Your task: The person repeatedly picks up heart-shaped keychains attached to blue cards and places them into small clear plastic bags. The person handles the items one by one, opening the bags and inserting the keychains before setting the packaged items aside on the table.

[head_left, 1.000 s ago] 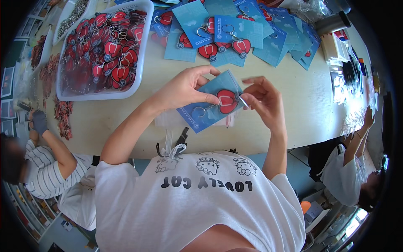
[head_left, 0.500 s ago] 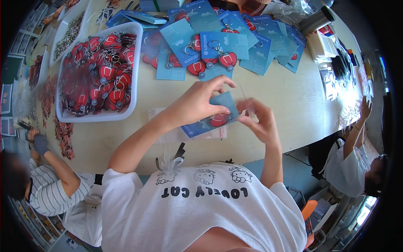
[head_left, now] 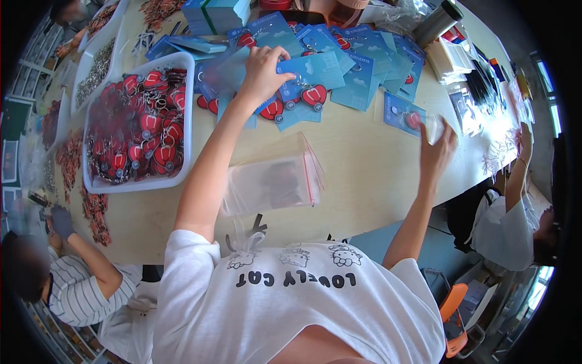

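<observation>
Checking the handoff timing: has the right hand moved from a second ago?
Yes. The right hand has swung out right, away from the white tray, carrying a bagged blue card.

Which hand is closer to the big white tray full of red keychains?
Left. The left hand rests on the blue cards just right of the white tray; the right hand is far off across the table.

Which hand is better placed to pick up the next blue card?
Left. The left hand already rests on the blue cards, while the right hand holds a bagged card off to the side.
</observation>
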`<state>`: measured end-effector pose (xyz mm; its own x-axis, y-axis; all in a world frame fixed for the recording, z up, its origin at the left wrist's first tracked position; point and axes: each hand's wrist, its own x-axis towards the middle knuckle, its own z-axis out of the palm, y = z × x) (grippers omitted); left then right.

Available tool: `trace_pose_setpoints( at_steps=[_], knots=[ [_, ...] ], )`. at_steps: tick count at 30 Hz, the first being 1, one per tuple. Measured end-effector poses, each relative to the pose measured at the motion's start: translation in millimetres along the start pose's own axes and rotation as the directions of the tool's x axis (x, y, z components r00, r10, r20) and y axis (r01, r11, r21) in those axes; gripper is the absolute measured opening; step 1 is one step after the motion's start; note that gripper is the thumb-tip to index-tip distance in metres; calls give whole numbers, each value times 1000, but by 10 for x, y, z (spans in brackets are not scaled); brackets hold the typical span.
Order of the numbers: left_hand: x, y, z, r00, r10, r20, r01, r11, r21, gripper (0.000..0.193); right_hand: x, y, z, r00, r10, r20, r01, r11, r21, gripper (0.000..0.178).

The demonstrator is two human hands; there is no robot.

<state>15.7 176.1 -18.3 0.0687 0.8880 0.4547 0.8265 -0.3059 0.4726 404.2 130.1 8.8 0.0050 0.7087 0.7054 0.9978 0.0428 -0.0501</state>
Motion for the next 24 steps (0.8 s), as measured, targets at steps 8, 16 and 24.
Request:
trace_pose_setpoints(
  at_steps=[8, 16, 24],
  knots=[
    [75, 54, -185, 977, -69, 200, 154, 881, -448, 26, -146, -1603, 303, 796, -589, 137, 398, 681, 615, 44],
    [-48, 328, -530, 935, -146, 324, 337, 653, -678, 20, 156, -1331, 339, 860, -356, 366, -187, 448, 874, 15],
    [-396, 713, -735, 855, -128, 503, 503, 441, -744, 23, -78, -1345, 89, 894, -66, 443, -443, 17, 896, 16]
  ],
)
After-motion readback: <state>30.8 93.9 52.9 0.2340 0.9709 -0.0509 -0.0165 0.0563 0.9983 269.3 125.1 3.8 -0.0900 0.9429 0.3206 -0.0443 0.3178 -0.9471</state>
